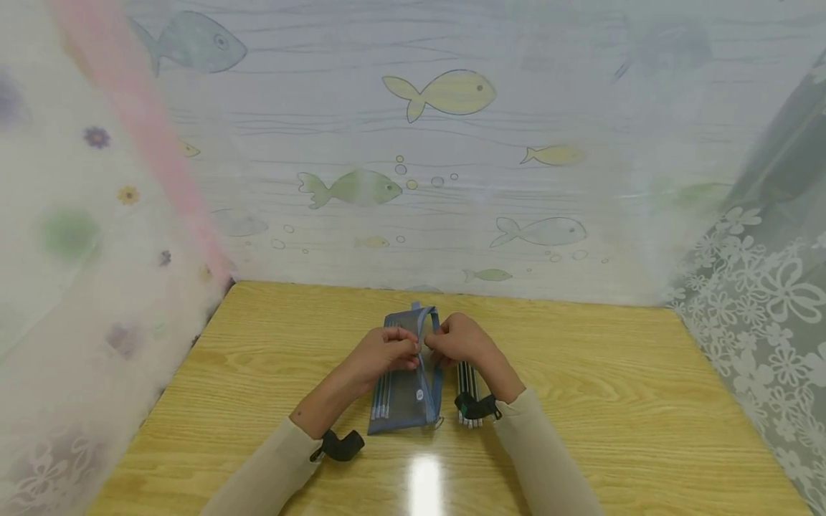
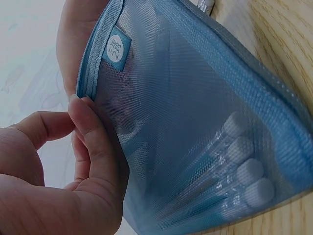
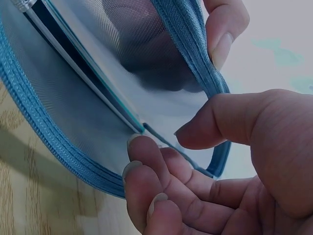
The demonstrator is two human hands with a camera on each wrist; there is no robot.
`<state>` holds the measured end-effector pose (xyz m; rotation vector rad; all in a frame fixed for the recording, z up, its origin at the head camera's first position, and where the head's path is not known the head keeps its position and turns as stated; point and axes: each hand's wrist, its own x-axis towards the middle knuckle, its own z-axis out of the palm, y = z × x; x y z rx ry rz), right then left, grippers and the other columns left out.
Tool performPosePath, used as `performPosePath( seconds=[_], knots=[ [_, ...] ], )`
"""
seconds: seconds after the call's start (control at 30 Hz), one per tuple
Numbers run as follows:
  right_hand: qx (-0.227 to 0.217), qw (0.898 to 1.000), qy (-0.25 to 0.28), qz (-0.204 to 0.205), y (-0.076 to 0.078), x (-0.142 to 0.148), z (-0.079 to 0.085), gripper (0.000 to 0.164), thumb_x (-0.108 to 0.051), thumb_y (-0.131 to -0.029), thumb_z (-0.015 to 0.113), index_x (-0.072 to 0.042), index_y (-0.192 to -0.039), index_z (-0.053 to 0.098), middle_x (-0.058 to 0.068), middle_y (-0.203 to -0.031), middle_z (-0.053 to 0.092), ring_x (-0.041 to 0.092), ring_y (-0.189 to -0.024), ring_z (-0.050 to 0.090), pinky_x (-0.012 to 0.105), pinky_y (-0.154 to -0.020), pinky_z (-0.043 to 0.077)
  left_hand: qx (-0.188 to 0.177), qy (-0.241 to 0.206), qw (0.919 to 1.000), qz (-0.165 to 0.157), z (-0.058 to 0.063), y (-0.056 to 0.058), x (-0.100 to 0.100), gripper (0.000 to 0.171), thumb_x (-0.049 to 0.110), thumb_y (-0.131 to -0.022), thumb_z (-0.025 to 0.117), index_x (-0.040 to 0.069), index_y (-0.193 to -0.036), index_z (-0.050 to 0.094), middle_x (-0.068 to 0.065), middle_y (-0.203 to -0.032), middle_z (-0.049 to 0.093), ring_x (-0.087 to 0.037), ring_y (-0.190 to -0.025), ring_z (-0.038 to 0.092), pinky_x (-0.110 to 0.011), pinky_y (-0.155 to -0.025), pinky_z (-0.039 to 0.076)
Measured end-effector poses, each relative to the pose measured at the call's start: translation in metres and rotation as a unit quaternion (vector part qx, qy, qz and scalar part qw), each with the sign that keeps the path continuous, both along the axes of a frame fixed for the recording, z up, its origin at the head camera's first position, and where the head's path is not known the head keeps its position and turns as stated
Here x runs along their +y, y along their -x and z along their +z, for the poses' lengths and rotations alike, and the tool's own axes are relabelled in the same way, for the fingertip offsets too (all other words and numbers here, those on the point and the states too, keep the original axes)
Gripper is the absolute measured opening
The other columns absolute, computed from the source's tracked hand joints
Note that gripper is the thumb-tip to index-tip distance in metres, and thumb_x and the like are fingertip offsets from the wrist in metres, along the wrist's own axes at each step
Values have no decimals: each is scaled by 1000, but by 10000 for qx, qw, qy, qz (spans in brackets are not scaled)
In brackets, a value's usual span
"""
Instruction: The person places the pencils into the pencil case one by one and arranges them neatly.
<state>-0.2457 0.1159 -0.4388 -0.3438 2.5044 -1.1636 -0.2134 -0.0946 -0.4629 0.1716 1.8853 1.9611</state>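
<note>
A blue mesh zipper pouch [image 1: 406,387] lies tilted between the two hands, its zipped mouth gaping toward the right. My left hand [image 1: 388,349] pinches the zipper edge between thumb and fingers. Through the mesh in the left wrist view show several pens [image 2: 234,166] with white ends. My right hand [image 1: 459,338] is at the mouth; in the right wrist view its thumb stands apart from loosely bent fingers [image 3: 146,191], with nothing gripped between them. Just beyond the fingertips, slim pens [image 3: 83,63] with dark and teal parts lie inside the pouch.
Several dark-and-silver pens [image 1: 470,390] lie on the wood-grain table [image 1: 600,401] right of the pouch, partly under my right wrist. A black wrist camera [image 1: 343,446] hangs at the left sleeve. A fish-patterned curtain [image 1: 445,179] stands behind the table.
</note>
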Motion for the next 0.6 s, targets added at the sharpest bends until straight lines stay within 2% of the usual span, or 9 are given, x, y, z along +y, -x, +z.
performPosePath(
  seconds=[0.1, 0.17, 0.33, 0.43, 0.6],
  knots=[
    [52, 10000, 9, 34, 0, 3, 0, 36, -18, -98, 63, -1, -67, 73, 6, -69, 75, 23, -63, 73, 37, -62, 64, 4, 7, 10000, -3, 0, 0, 0, 19, 12, -102, 66, -3, -115, 67, -8, -96, 69, -18, -88, 72, -40, -91, 63],
    [128, 9999, -19, 53, 0, 6, 0, 39, -18, -97, 62, -5, -61, 67, 3, -62, 70, 19, -58, 68, 32, -56, 59, 28, -5, 10000, 1, -1, 1, 0, 19, 11, -102, 66, -3, -115, 67, -8, -96, 69, -18, -87, 72, -38, -89, 63],
    [169, 9998, -118, -5, 0, 18, -2, 47, -18, -99, 63, -16, -53, 50, -2, -50, 51, 12, -46, 46, 26, -49, 40, 33, -72, 9999, 71, 0, 1, 2, 21, 9, -101, 65, -6, -115, 65, -8, -95, 68, -17, -85, 71, -31, -82, 63],
    [173, 9997, -156, -90, -1, 25, -3, 47, -18, -98, 64, -17, -53, 49, 1, -51, 57, 13, -47, 50, 26, -49, 39, 22, -87, 9999, 102, 0, 1, 2, 23, 9, -101, 66, -8, -117, 65, -8, -96, 67, -17, -85, 71, -28, -79, 62],
    [260, 9980, -532, -208, -3, 37, -6, 43, -18, -98, 64, -13, -56, 56, 6, -61, 69, 17, -53, 58, 27, -53, 42, -6, -70, 9999, 131, 1, 1, 1, 27, 7, -101, 65, -11, -121, 63, -8, -97, 67, -17, -84, 70, -29, -80, 62]
  ],
)
